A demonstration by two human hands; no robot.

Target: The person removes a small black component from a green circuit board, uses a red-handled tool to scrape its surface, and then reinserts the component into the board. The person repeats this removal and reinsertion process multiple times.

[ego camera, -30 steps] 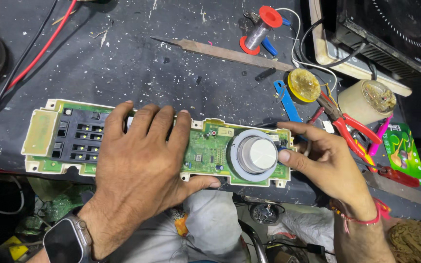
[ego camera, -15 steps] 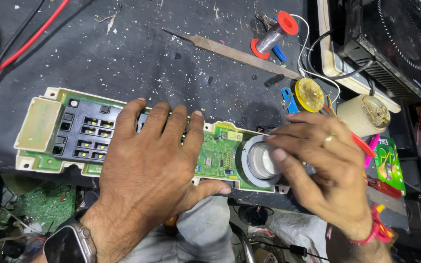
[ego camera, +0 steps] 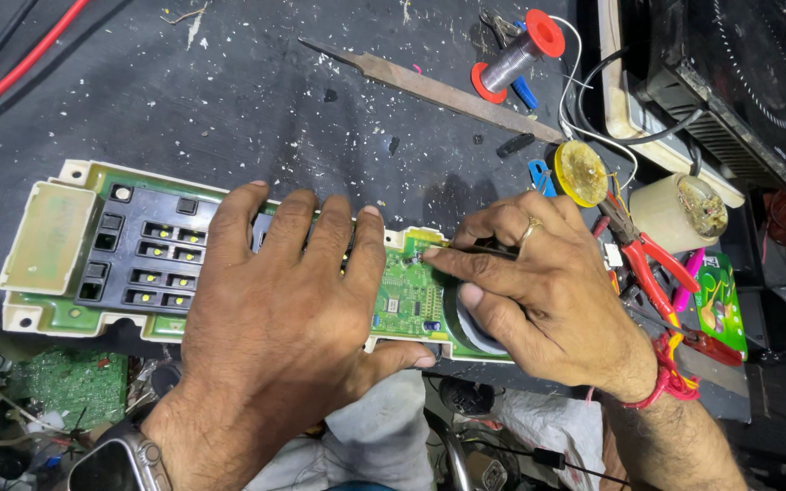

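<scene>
A long green control circuit board point(ego camera: 407, 300) in a cream plastic frame lies across the dark workbench, with a black button block point(ego camera: 143, 259) at its left. My left hand point(ego camera: 288, 305) lies flat on the middle of the board, fingers spread. My right hand point(ego camera: 539, 291) rests over the board's right end, covering its round grey knob point(ego camera: 466, 327). Between thumb and forefinger it pinches a thin dark probe point(ego camera: 466, 252) whose tip touches the board near its top edge.
A metal file point(ego camera: 429, 89), a red solder spool point(ego camera: 516, 55), a yellow flux tin point(ego camera: 582, 173), a cream jar point(ego camera: 680, 211) and red-handled pliers point(ego camera: 652, 264) lie at the right. A red cable point(ego camera: 20, 64) runs at top left. Another green board point(ego camera: 65, 386) sits below the bench edge.
My right hand has slid left from the knob's side over the knob and now holds a thin probe to the board. The left hand stays pressed on the board.
</scene>
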